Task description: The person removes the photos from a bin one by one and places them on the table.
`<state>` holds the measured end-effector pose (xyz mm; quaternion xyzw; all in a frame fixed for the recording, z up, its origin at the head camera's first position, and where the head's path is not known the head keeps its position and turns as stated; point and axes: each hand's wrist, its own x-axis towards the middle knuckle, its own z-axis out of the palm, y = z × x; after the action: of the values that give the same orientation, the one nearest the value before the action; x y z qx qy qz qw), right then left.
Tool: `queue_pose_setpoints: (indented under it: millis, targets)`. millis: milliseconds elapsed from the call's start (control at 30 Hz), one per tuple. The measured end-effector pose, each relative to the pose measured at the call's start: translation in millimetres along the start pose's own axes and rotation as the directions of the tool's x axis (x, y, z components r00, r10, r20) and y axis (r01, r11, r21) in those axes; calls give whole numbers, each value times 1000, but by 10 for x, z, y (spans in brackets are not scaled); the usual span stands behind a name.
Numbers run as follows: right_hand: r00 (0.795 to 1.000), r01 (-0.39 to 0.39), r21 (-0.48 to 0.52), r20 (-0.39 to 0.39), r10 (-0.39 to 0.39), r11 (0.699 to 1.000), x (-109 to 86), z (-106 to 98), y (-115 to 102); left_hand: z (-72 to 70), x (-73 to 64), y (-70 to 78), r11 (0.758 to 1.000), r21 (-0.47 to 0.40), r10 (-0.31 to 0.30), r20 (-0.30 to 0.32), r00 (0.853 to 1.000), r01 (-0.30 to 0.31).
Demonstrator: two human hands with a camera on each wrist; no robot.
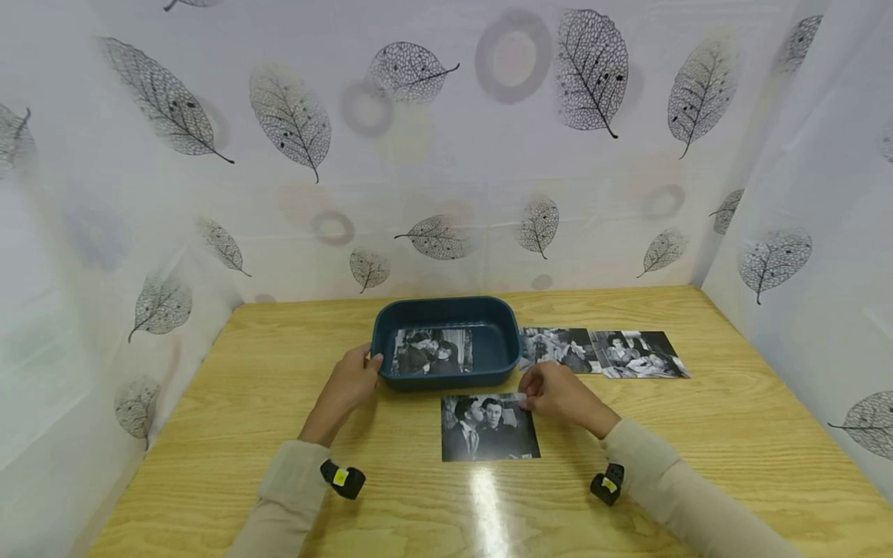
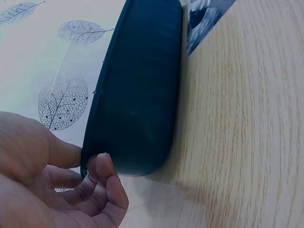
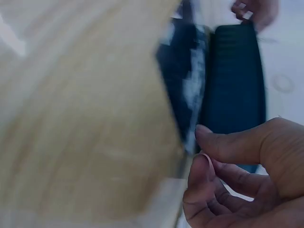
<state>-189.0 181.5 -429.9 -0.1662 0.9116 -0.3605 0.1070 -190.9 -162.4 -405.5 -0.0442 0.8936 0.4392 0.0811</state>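
A dark blue plastic basin [image 1: 498, 378] stands near the back of the wooden table, with one black-and-white photo [image 1: 432, 353] lying inside at its left. My left hand [image 1: 352, 380] grips the basin's left end, thumb and fingers about its rim; the left wrist view shows the basin's dark side wall [image 2: 137, 95] beside the curled fingers. In front of the basin, my right hand [image 1: 554, 394] pinches the upper right corner of another black-and-white photo [image 1: 488, 430], which shows two people. Seen from the right wrist, that photo [image 3: 183, 80] is tilted and blurred.
Right of the basin lie two more black-and-white photos, one [image 1: 561, 349] close by the basin and the other [image 1: 640, 355] overlapping it on the right. A white leaf-patterned cloth [image 1: 474, 170] hangs behind and at both sides of the wooden table [image 1: 279, 349].
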Motion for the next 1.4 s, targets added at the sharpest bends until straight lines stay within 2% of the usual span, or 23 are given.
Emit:
queue_pose_setpoints:
  millis: [200, 433, 600, 867, 1033, 1233, 1400]
  targets:
    - [999, -28, 66, -18, 29, 997, 34, -300, -126, -5, -8, -12, 1000, -9, -11, 10, 1000, 11]
    - [992, 11, 18, -128, -9, 1000, 198, -685, -362, -21, -24, -28, 1000, -13, -14, 7, 1000, 14]
    - [985, 50, -5, -167, -50, 999, 352, -773, -564, -20, -24, -36, 1000, -12, -11, 3, 1000, 11]
    - [986, 125, -51, -105, -129, 991, 643, -609, -748, -4, -12, -40, 1000, -5, 3, -6, 1000, -3]
    - [990, 128, -112, -50, -135, 985, 812, -432, -780, -1, -8, -30, 1000, 2, 3, -2, 1000, -3]
    - [994, 107, -167, -13, -111, 980, 951, -219, -750, 9, -16, -17, 1000, 2, 9, -6, 1000, -9]
    - [998, 60, -269, 16, -58, 961, 1053, -66, -675, 13, -19, -2, 1000, 3, 1, -4, 1000, -1]
